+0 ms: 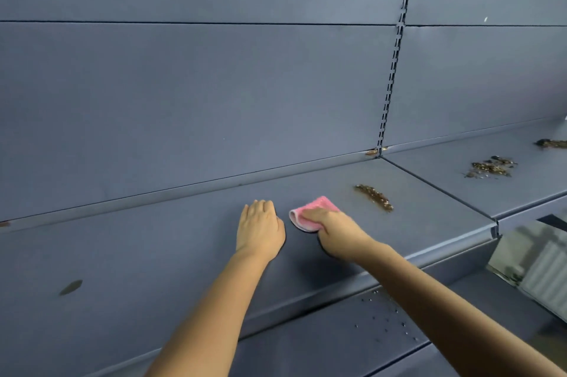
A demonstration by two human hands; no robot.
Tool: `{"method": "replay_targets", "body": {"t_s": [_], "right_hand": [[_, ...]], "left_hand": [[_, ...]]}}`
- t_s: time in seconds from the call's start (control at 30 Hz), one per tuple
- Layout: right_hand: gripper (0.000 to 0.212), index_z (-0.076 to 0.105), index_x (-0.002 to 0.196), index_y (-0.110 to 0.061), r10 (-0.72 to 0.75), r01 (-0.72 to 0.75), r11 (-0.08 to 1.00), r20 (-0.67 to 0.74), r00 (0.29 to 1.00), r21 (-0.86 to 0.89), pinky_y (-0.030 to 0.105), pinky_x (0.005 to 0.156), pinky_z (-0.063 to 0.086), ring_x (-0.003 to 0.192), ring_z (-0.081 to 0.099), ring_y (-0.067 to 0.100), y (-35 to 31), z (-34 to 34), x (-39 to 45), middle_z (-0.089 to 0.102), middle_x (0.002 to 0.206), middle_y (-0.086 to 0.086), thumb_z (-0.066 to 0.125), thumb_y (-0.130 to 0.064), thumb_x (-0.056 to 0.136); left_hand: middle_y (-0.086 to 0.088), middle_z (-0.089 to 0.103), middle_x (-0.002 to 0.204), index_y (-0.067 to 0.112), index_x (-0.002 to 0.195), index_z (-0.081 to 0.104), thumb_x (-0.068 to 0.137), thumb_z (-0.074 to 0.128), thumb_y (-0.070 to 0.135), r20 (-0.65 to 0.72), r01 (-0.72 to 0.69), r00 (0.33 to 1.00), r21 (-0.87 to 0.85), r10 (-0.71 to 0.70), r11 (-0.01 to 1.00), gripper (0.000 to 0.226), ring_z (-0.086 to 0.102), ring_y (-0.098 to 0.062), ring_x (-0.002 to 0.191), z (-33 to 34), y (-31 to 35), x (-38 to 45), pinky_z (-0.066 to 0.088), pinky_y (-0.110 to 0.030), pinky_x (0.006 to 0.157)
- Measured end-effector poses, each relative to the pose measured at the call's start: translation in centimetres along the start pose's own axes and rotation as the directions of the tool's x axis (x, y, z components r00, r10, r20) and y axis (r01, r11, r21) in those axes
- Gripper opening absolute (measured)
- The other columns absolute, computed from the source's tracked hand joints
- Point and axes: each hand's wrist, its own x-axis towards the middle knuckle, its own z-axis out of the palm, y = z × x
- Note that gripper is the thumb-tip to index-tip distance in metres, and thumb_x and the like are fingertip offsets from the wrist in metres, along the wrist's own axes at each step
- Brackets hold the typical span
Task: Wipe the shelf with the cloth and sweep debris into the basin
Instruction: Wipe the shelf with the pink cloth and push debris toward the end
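Right now: debris streak (374, 197) just right of right hand (333, 227), clutching cloth (310, 214); long axis diagonal. Left hand (260, 230) flat, farther.

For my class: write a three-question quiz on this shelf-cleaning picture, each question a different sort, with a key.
1. True or false: the left hand holds the pink cloth.
2. Multiple choice: the debris streak nearest the cloth lies A) to the cloth's left, B) to its right, C) under it.
3. Fill in: the left hand rests flat on the ___.

Key:
1. False; the right hand grips it.
2. B.
3. Shelf.
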Motion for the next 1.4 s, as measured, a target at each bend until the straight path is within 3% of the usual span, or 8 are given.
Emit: {"method": "replay_targets", "body": {"t_s": [0.17,0.27,0.4,0.57,0.8,0.97,1.17,1.4], "right_hand": [[0.039,0.041,0.09,-0.037,0.085,-0.075,0.989,0.075,0.994,-0.129,0.015,0.094,0.016,0.1,0.026,0.011,1.2,0.0,0.0,0.028,0.11,-0.01,0.018,-0.018,0.065],[0.034,0.045,0.066,-0.023,0.081,-0.075,0.988,0.038,0.996,-0.133,0.035,0.093,0.047,0.078,0.042,0.021,2.3,-1.5,-0.5,0.047,0.083,-0.003,0.02,-0.001,0.057],[0.043,0.058,0.109,0.005,0.124,-0.144,0.976,-0.128,0.984,-0.163,0.042,0.091,0.042,0.111,0.052,0.04,3.7,-3.5,-1.5,0.059,0.117,0.024,0.033,0.014,0.076],[0.037,0.056,0.102,0.012,0.146,-0.165,0.98,-0.154,0.977,-0.116,0.049,0.086,0.038,0.109,0.045,0.046,4.6,-5.0,-1.4,0.056,0.112,0.031,0.035,0.017,0.073],[0.039,0.067,0.092,-0.021,0.021,-0.022,0.999,0.03,0.999,0.034,0.022,0.09,0.04,0.099,0.059,0.017,1.4,-2.8,-0.4,0.064,0.105,0.005,0.03,-0.025,0.083],[0.04,0.034,0.099,-0.031,0.071,-0.061,0.995,0.127,0.989,-0.083,0.015,0.092,0.015,0.1,0.024,0.008,1.9,-1.1,-0.2,0.028,0.11,-0.007,0.018,-0.02,0.064],[0.034,0.054,0.076,-0.03,0.208,-0.207,0.972,-0.007,0.978,-0.113,0.028,0.088,0.039,0.089,0.047,0.026,6.1,-5.0,-0.5,0.054,0.091,0.001,0.026,-0.011,0.067],[0.041,0.054,0.114,0.004,0.226,-0.251,0.945,-0.137,0.964,-0.208,0.049,0.094,0.042,0.12,0.042,0.041,6.7,-6.5,-1.2,0.052,0.127,0.023,0.035,0.012,0.079]], "left_hand": [[-0.009,0.054,0.125,0.004,0.117,0.049,0.096,0.03,0.01,-0.007,-0.009,1.0,-0.003,0.009,1.0,0.029,0.045,-0.024,0.123,0.1,0.0,0.0,0.019,-0.032,0.118],[-0.008,0.054,0.126,0.004,0.119,0.049,0.096,0.03,0.01,-0.013,-0.011,1.0,0.003,0.011,1.0,0.03,0.045,-0.023,0.124,0.1,0.0,-0.2,0.019,-0.032,0.119],[-0.008,0.052,0.129,0.004,0.122,0.047,0.097,0.029,0.012,-0.009,0.006,1.0,0.005,-0.006,1.0,0.032,0.043,-0.023,0.128,0.1,0.0,-0.3,0.018,-0.032,0.12],[-0.007,0.051,0.132,0.005,0.124,0.046,0.098,0.028,0.013,-0.014,0.008,1.0,0.025,-0.008,1.0,0.032,0.041,-0.022,0.13,0.0,0.1,-0.5,0.017,-0.032,0.12],[-0.007,0.042,0.143,0.005,0.132,0.04,0.099,0.028,0.015,0.002,-0.016,1.0,0.075,0.016,0.997,0.037,0.029,-0.021,0.142,-0.2,0.5,0.3,0.014,-0.032,0.121],[-0.008,0.046,0.137,0.004,0.127,0.043,0.098,0.029,0.013,-0.01,-0.03,1.0,0.02,0.03,0.999,0.033,0.036,-0.023,0.135,-0.1,3.2,1.8,0.017,-0.033,0.12],[-0.007,0.047,0.136,0.005,0.128,0.043,0.098,0.028,0.014,0.004,-0.04,0.999,0.005,0.04,0.999,0.034,0.038,-0.021,0.132,1.5,4.4,2.3,0.016,-0.032,0.119],[-0.006,0.041,0.143,0.005,0.133,0.039,0.099,0.026,0.014,-0.012,-0.07,0.997,0.023,0.07,0.997,0.038,0.028,-0.02,0.142,1.6,4.4,2.2,0.011,-0.032,0.122]]}}
